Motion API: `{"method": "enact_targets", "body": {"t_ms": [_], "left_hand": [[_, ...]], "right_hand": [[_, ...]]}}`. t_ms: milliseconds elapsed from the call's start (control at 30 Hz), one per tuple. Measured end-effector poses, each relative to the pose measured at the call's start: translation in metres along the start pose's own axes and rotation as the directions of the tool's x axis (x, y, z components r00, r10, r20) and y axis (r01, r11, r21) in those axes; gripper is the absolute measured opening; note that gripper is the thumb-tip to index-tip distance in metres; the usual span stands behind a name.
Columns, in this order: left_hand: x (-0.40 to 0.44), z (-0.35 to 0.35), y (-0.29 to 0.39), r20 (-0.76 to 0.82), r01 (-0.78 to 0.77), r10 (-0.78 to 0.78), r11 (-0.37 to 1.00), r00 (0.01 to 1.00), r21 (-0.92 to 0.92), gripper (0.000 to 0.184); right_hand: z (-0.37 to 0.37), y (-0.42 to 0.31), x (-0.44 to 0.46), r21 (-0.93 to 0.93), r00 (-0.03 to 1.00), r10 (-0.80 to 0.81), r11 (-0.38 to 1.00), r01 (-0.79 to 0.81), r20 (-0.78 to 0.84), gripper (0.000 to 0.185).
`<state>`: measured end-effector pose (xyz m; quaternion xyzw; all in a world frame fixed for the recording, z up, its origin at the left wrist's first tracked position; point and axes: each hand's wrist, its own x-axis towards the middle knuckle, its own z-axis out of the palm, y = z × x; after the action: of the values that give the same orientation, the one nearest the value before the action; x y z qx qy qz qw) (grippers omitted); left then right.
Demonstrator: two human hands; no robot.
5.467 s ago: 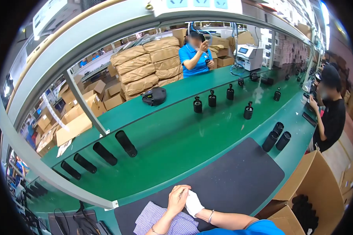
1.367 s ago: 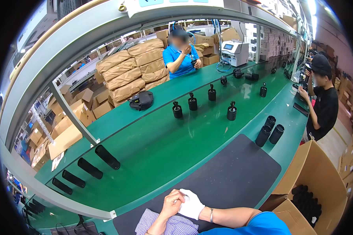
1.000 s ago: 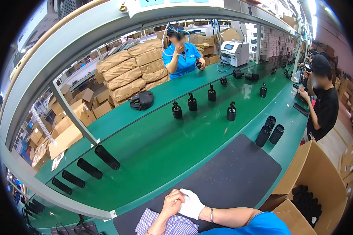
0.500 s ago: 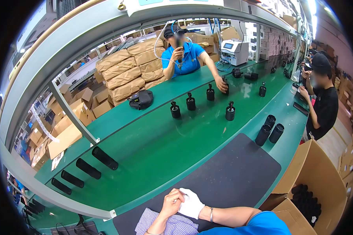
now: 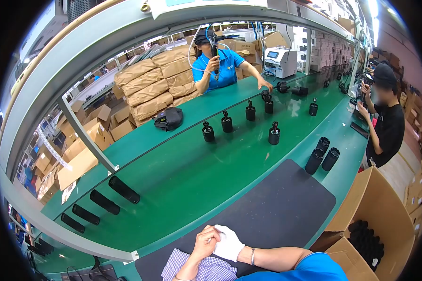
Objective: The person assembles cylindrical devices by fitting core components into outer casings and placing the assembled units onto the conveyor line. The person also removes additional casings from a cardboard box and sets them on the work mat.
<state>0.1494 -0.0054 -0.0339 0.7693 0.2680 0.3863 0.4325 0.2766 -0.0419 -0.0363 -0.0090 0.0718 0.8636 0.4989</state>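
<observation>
My left hand (image 5: 205, 241) is bare, its fingers curled closed against my right hand (image 5: 228, 244), which wears a white glove. The two hands touch each other above the near edge of a dark grey mat (image 5: 276, 201). What lies inside the left fingers, if anything, is hidden. Most of the right fingers are covered by the left hand or turned away. Purple-and-white checked cloth (image 5: 215, 270) shows beneath my left forearm. Neither hand touches the black cylindrical parts; a group of upright black cylinders (image 5: 330, 159) stands beyond the mat's far right corner.
Black cylinders with loops on top (image 5: 274, 133) stand along the green belt (image 5: 187, 182); several black tubes (image 5: 124, 189) lie at left. A co-worker in blue (image 5: 227, 70) holds a tool opposite. Another person (image 5: 387, 117) stands at right. An open carton (image 5: 380, 196) holds black pieces.
The co-worker opposite has lifted a hand off a black cylinder and drawn it back. Parts on the belt have shifted very slightly left. My hands have stayed put.
</observation>
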Motion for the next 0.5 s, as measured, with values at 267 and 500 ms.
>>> {"method": "enact_targets", "body": {"t_ms": [267, 500], "left_hand": [[0.001, 0.001, 0.001, -0.005, 0.0, 0.0, 1.0, 1.0, -0.001, 0.02], [0.001, 0.001, -0.001, -0.006, -0.001, 0.001, 1.0, 1.0, 0.006, 0.021]], "right_hand": [[-0.006, -0.002, 0.001, 0.012, 0.999, 0.009, 1.0, -0.01, 0.034, 0.013], [-0.017, -0.003, 0.005, 0.004, 1.0, 0.011, 1.0, -0.011, 0.017, 0.013]]}}
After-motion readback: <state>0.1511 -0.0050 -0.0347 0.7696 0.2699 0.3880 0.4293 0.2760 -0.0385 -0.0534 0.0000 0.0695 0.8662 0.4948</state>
